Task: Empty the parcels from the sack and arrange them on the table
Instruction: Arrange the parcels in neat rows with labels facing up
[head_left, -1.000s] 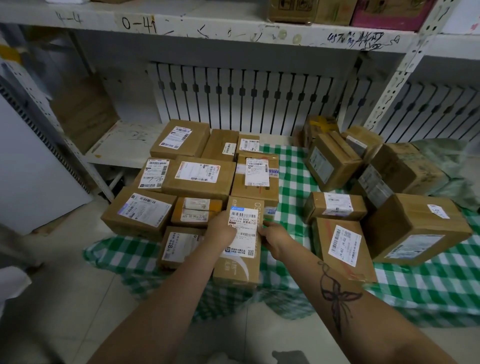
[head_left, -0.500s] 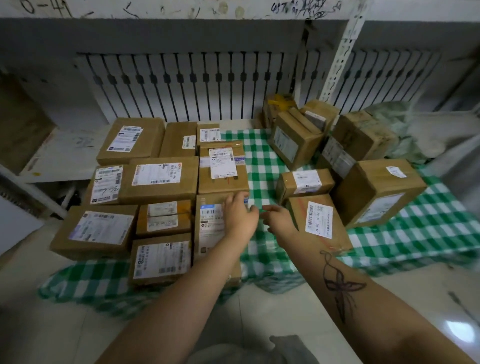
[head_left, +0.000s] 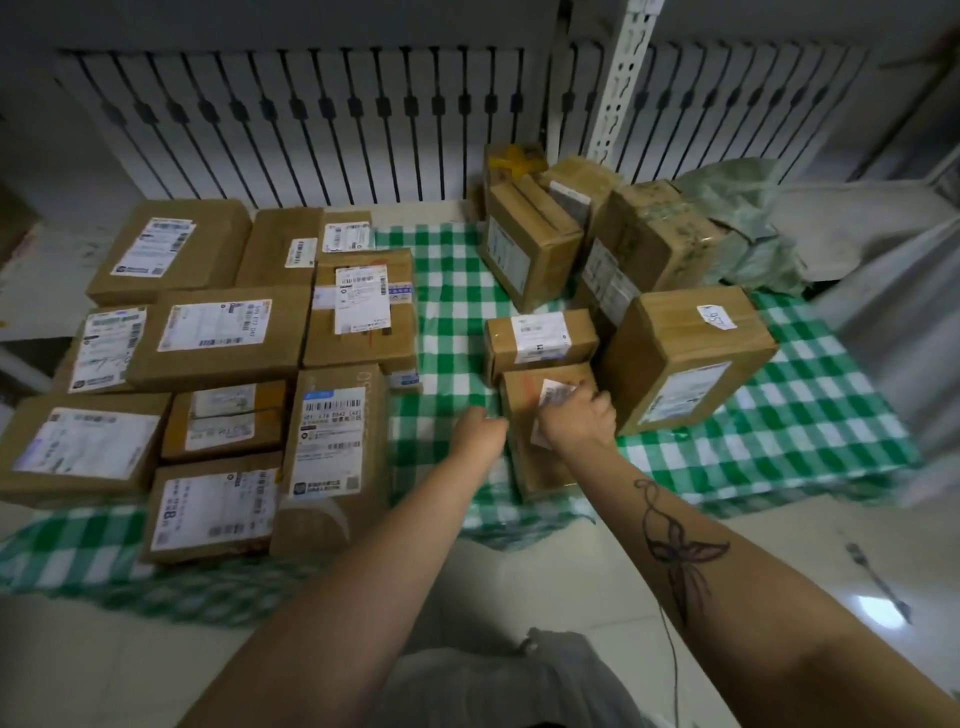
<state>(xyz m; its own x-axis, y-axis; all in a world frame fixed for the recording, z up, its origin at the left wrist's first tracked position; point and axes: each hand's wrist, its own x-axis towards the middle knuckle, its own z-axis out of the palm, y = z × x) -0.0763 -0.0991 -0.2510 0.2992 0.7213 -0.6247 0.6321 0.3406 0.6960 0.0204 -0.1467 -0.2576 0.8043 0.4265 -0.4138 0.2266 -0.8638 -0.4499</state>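
Hands on a small box (head_left: 524, 457) at the front edge of the checked cloth (head_left: 452, 322).
The box is brown cardboard with a white label (head_left: 555, 392) and a red scrawl on top. The right hand (head_left: 576, 418) curls its fingers (head_left: 597, 404) over the label. The left hand (head_left: 478, 431) sits against the box's left side with its fingers hidden, so whether it grips cannot be told. Labelled parcels (head_left: 223, 343) fill the cloth's left half in rows; bigger parcels (head_left: 675, 353) are heaped on its right rear, by a crumpled sack (head_left: 743, 218).
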